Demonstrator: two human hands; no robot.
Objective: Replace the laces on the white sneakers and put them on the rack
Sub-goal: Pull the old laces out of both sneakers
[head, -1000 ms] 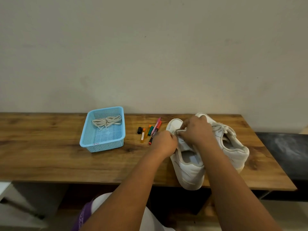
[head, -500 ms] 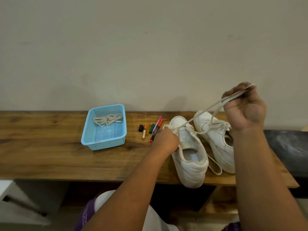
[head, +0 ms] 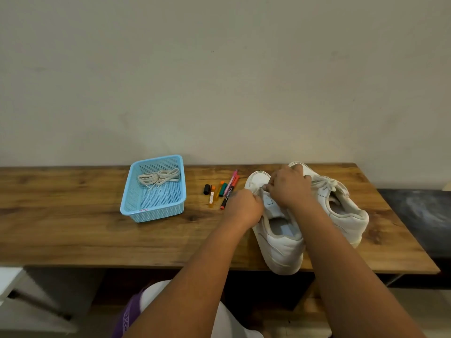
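while both hands meet at lower right, i see my left hand (head: 245,208) and right hand (head: 289,187) pinching the lace (head: 256,191) on the near sneaker (head: 278,242).

Counting it up: two white sneakers (head: 278,240) (head: 346,211) side by side at 4 o'clock on one wooden table (head: 73,228). One blue basket (head: 153,211) at 9 o'clock from them, with one bundle of laces (head: 159,178) inside. Five or so markers (head: 225,190) between basket and shoes, hard to separate. Two hands (head: 245,207) (head: 289,185) at the nearer shoe.
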